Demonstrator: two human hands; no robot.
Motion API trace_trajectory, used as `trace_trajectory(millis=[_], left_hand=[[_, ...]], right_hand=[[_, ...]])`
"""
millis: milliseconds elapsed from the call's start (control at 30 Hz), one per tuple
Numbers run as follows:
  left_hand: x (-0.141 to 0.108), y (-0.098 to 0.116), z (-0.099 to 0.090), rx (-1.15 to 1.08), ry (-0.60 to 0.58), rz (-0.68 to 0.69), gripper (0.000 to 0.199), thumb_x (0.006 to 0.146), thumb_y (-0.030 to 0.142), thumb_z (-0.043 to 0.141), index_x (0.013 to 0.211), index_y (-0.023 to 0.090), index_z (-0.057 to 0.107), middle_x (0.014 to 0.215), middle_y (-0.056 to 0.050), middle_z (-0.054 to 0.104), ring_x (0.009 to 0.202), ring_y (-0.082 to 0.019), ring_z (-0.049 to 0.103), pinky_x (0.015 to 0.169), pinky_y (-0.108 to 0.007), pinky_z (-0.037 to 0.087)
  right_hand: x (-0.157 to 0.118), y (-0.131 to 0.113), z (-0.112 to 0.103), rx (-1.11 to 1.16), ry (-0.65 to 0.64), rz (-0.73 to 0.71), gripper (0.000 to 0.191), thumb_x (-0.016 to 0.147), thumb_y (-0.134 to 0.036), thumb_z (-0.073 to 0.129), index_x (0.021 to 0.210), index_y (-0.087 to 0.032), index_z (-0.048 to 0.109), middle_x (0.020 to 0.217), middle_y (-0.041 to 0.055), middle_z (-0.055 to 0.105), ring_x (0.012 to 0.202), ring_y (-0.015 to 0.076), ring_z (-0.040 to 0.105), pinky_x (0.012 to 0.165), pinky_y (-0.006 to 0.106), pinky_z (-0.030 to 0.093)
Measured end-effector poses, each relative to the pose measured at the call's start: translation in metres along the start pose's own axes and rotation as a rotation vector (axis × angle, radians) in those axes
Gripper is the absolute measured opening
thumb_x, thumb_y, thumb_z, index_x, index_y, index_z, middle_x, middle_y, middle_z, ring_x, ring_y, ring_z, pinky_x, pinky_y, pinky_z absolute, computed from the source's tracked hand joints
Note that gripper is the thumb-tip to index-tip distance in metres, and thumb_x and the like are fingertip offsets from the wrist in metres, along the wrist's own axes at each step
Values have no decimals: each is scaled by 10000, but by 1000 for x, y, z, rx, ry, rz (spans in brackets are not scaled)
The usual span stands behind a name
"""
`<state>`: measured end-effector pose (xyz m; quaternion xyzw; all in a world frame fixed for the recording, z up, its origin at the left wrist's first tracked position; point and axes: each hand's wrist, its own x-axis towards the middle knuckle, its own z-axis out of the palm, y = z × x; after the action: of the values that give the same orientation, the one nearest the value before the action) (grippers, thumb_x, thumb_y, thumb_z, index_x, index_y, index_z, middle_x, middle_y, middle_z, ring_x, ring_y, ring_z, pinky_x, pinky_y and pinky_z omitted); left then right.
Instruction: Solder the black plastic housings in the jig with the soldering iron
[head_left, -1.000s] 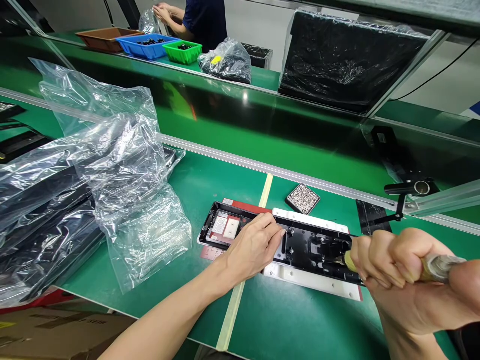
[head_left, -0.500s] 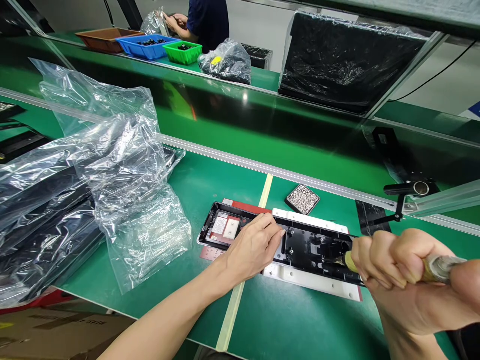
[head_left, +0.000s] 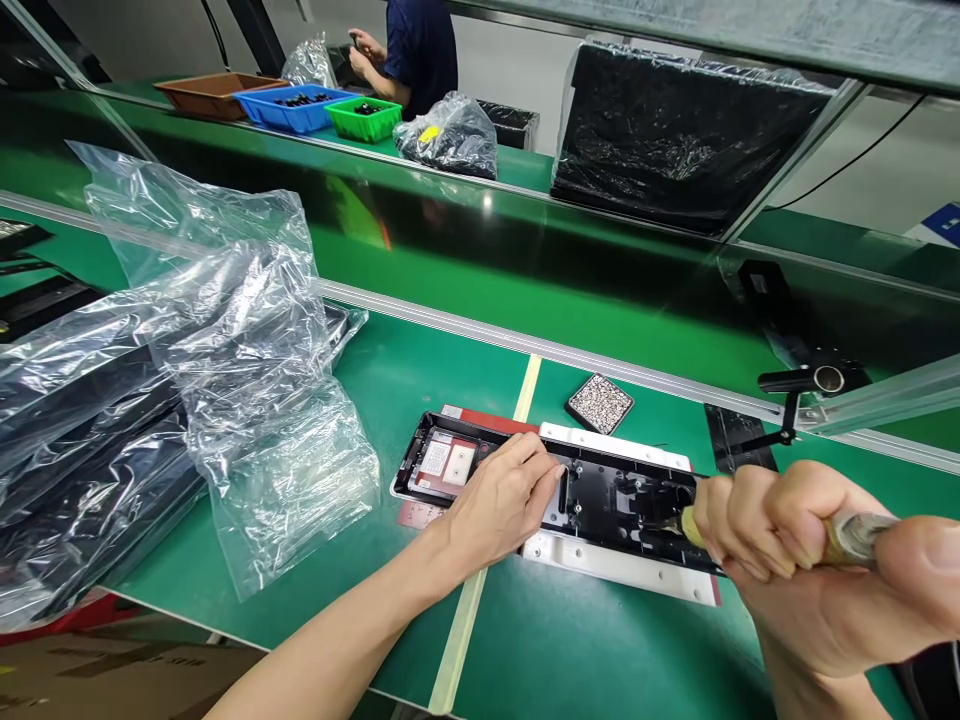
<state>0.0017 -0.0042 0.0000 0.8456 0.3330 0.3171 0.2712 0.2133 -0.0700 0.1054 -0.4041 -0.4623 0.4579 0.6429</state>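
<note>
Head view shows a screw being driven: the right hand [head_left: 810, 560] is wrapped tight round a screwdriver [head_left: 757, 535] tipped into the black panel [head_left: 600, 495] on the counter [head_left: 570, 640], the left hand [head_left: 502, 500] pressing it flat, so steady downward pressure seems needed next.

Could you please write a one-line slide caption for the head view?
Left hand steadies a black panel while right hand drives a screwdriver into it.

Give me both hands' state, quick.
Left hand: open, fingers resting flat on the long black plastic panel.
Right hand: closed around the yellowish-handled screwdriver, its tip down in the panel.
</note>
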Motion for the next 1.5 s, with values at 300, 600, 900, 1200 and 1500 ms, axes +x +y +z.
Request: trace_trajectory(millis=[300,600,900,1200,1500], left_hand=[[-2,-2,0,-22,-8,-13,276,1084,177,445,923,162,669,926,-65,625,873,-191,597,828,-370,541],[-2,-3,0,-12,-22,-17,276,1088,186,444,919,172,662,921,-60,617,867,-189,592,812,-365,538],[-2,-2,0,-7,-31,-18,275,1084,182,442,944,161,678,938,-72,630,892,-202,607,844,-386,557],[-2,0,0,-17,-23,-20,269,1079,174,455,941,148,685,931,-75,628,886,-203,609,830,-376,556],[-1,0,0,-21,-25,-22,267,1082,179,454,956,146,687,932,-74,625,884,-201,604,830,-374,552]], right_hand=[[6,-4,-19,12,-201,7,497,943,-579,525,598,-221,540,443,-7,398,389,145,403,400,331,401],[8,-5,-6,14,-101,9,532,915,-624,598,566,-223,585,442,-16,411,370,140,412,378,323,393],[0,4,-4,22,22,8,586,881,-657,612,528,-211,466,432,-29,332,375,106,322,372,289,276],[-2,4,-3,-37,-3,-14,606,889,-678,583,543,-206,422,436,-33,326,382,99,316,392,297,281],[-1,2,1,-32,10,-14,653,890,-724,569,545,-200,387,430,-33,284,371,91,277,372,298,238]])
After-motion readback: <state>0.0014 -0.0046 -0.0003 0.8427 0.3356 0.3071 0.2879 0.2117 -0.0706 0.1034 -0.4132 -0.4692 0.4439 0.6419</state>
